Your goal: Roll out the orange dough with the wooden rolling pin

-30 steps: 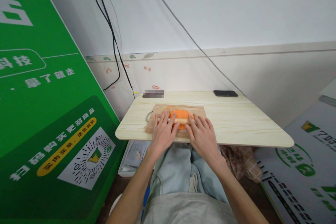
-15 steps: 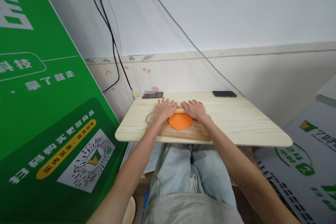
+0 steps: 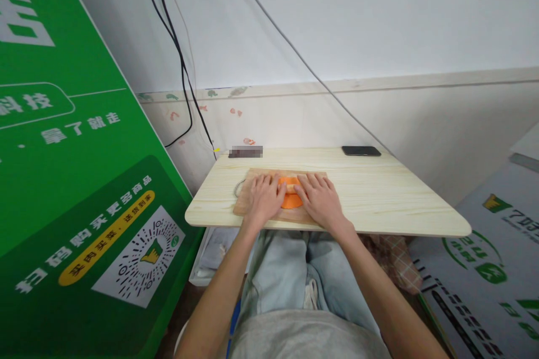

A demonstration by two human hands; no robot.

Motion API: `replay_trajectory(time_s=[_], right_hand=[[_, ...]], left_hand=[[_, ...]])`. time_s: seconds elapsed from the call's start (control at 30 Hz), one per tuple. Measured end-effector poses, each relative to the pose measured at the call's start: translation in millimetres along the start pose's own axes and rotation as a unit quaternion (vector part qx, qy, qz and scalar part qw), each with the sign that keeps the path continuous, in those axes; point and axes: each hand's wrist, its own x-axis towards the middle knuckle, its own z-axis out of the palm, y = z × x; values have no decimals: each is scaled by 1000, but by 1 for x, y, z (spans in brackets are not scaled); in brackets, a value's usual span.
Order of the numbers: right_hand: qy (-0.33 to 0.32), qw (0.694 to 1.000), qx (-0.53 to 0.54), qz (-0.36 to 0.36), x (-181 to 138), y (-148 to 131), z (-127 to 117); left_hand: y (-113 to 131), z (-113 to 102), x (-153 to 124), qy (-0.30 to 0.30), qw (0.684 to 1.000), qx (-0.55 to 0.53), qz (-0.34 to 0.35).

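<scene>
A wooden rolling pin (image 3: 290, 188) lies across a flat orange sheet of dough or clay (image 3: 291, 202), over its middle. The sheet rests on a wooden board (image 3: 241, 207). My left hand (image 3: 266, 197) lies over the pin's left part, palm down with the fingers stretched forward. Over the right part, my right hand (image 3: 320, 199) presses in the same way, its fingers extended. Both thumbs point inward along the pin. The pin's ends are hidden under my hands, as are the sides of the orange sheet.
The board sits on a pale wooden table (image 3: 391, 202) against the wall. At the back lie a black phone (image 3: 361, 151) on the right and a dark, partly blurred device (image 3: 245, 152) on the left. A green printed panel (image 3: 92, 140) stands at the left. Cables hang along the wall.
Both hands and the rolling pin have moved toward me, from the sheet's far edge to its middle. Orange now shows beyond the pin too. The board has shifted slightly toward the left.
</scene>
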Motion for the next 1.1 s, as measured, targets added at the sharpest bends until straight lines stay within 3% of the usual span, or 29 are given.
replay_trajectory(time_s=[0.17,0.3,0.5,0.73,0.83,0.93,1.1], right_hand=[[73,997,24,-3,-64,-15,-1],[83,996,25,4,-79,-23,-5],[35,999,5,8,-33,-11,1],[-113,993,-21,16,59,13,8],[-154,988,-26,16,84,18,12],[-159,987,-31,14,88,17,12],[-80,996,-27,13,57,8,4]], left_hand=[[5,-1,-62,92,995,-18,31],[4,-1,-76,99,994,-19,42],[-7,5,-33,42,999,-11,31],[-13,6,50,-84,996,0,-40],[-16,7,72,-121,990,-6,-66],[-17,7,76,-130,989,-6,-67],[-12,2,48,-95,995,4,-39]])
